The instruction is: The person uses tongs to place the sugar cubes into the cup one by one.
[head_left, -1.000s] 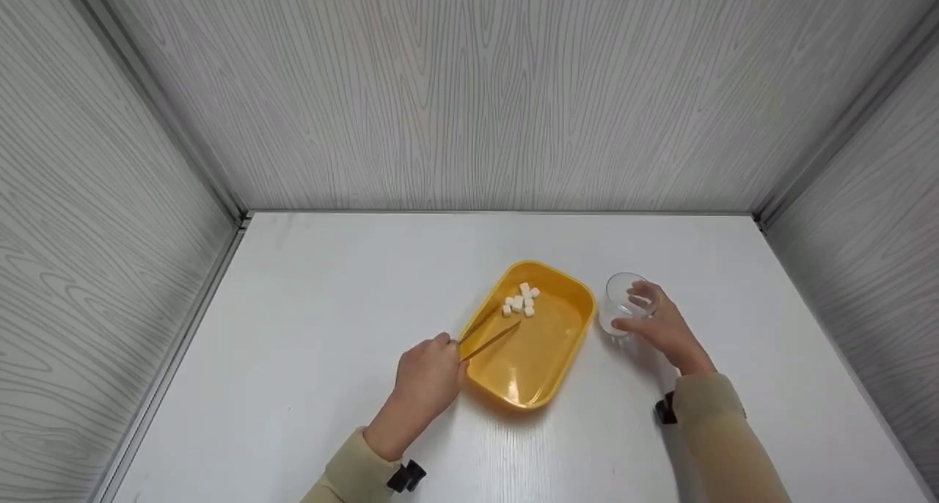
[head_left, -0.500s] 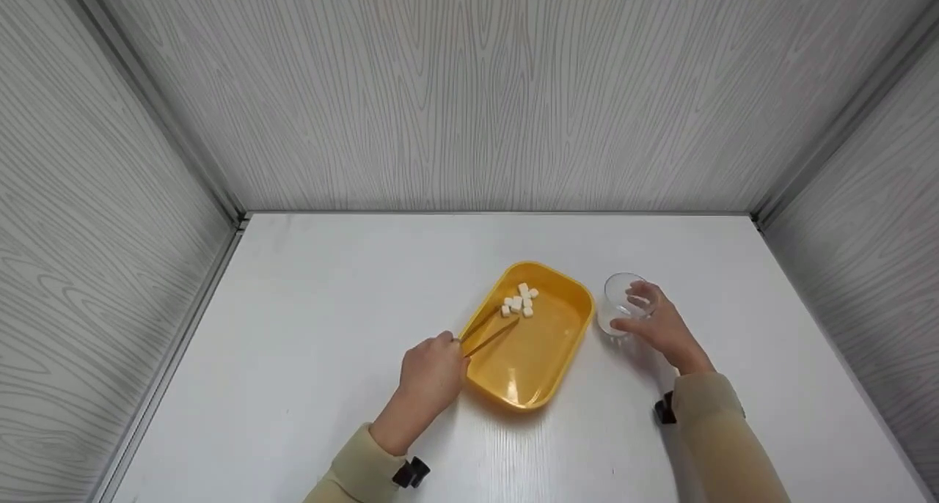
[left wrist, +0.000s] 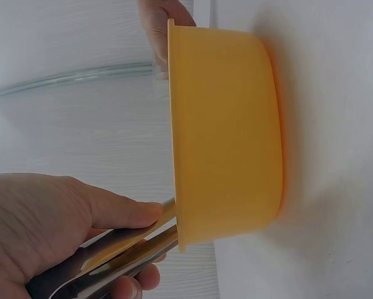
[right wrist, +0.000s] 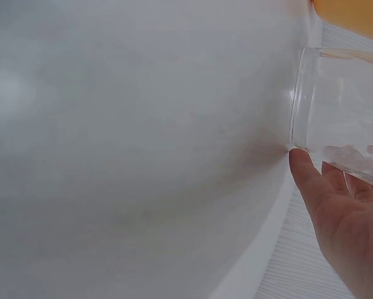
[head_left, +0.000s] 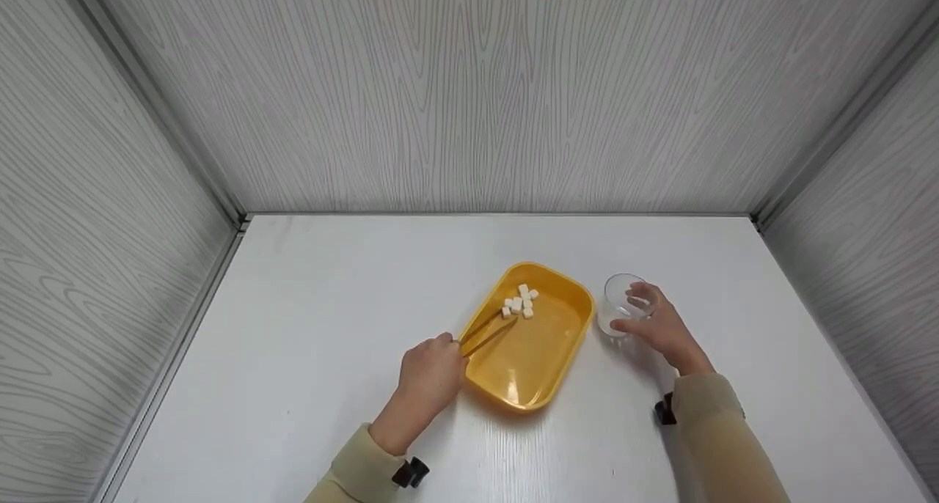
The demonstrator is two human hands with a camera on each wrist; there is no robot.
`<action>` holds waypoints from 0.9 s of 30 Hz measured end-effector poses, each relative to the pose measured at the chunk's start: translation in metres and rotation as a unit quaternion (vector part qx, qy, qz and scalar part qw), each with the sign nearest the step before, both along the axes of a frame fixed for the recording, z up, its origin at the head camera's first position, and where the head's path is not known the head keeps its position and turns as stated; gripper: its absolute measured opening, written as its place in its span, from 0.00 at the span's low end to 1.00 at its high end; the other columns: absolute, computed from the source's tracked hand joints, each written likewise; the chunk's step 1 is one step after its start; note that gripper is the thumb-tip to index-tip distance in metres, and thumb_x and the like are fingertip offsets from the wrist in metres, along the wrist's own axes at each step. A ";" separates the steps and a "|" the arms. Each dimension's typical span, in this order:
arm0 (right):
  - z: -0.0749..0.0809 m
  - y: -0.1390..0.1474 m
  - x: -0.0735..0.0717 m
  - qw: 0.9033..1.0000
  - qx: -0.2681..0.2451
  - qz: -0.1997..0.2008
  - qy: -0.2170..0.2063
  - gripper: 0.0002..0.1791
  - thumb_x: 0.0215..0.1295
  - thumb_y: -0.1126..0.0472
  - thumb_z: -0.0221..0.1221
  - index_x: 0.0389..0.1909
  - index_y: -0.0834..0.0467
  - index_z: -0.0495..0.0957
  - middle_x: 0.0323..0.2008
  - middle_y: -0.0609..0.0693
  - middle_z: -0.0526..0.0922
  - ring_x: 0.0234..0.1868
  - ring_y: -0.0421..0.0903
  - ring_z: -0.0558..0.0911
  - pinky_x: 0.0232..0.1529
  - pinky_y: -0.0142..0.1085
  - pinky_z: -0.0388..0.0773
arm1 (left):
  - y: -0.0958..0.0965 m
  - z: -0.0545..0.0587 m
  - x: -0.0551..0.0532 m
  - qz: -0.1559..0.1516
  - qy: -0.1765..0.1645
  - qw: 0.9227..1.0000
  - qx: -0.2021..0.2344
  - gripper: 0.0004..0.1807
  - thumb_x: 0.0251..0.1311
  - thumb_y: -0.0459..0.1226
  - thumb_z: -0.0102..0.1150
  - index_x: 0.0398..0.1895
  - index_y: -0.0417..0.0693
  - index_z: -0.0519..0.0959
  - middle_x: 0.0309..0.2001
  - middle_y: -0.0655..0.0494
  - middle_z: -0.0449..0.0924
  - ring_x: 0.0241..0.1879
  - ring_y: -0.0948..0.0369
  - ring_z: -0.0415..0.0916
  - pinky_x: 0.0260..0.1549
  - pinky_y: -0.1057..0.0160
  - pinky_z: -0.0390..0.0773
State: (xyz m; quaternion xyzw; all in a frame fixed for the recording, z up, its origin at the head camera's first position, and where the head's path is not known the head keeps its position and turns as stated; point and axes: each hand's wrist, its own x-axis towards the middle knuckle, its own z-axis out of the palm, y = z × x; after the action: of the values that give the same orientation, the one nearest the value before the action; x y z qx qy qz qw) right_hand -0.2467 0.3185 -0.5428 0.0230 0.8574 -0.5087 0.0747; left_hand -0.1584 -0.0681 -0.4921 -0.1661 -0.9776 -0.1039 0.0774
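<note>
Metal tongs (left wrist: 121, 265) are gripped in my left hand (head_left: 433, 375), thumb on one arm and fingers round the other. Their two arms reach over the near-left rim of a yellow plastic tub (head_left: 539, 356). One tip is right at the edge of a cluster of small white cubes (head_left: 517, 305); the other stops just below the cluster, with a gap between the tips. To the right of the tub, my right hand (head_left: 664, 331) holds a clear glass cup (head_left: 620, 290) upright on the table, thumb and fingers round its side. The cup shows no contents.
A white tabletop (head_left: 352, 290) lies under everything. Grey wood-grain panels (head_left: 469, 92) close it in at the back and on both sides. Black wrist mounts (head_left: 411, 474) sit at both sleeve cuffs. The cup stands close beside the tub's right rim.
My left hand has shifted slightly to the right, and the tongs' tips have drawn a little closer together beside the white cubes. The right hand and cup have barely moved.
</note>
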 end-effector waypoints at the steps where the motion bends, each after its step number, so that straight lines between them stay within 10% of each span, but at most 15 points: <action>1: 0.000 0.000 0.000 1.000 0.000 0.000 0.001 0.51 0.53 0.53 0.73 0.72 0.59 0.53 0.70 0.62 0.61 0.70 0.60 0.61 0.66 0.56 0.59 | 0.000 0.000 0.000 0.000 0.002 1.000 0.001 0.11 0.56 0.39 0.70 0.30 0.37 0.84 0.23 0.52 0.73 0.22 0.55 0.76 0.21 0.57 0.78; 27: 0.000 0.001 -0.001 1.000 -0.014 0.005 0.005 0.51 0.52 0.54 0.74 0.71 0.62 0.54 0.70 0.62 0.60 0.70 0.59 0.61 0.67 0.56 0.56 | -0.003 -0.005 -0.001 -0.027 0.048 0.998 -0.007 0.07 0.56 0.34 0.68 0.24 0.39 0.84 0.22 0.53 0.74 0.19 0.57 0.74 0.18 0.58 0.77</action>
State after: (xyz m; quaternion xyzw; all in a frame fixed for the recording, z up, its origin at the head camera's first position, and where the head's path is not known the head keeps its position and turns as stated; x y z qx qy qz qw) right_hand -0.2472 0.3200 -0.5429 0.0154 0.8505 -0.5206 0.0735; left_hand -0.1594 -0.0715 -0.4974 -0.1982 -0.9684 -0.0915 0.1206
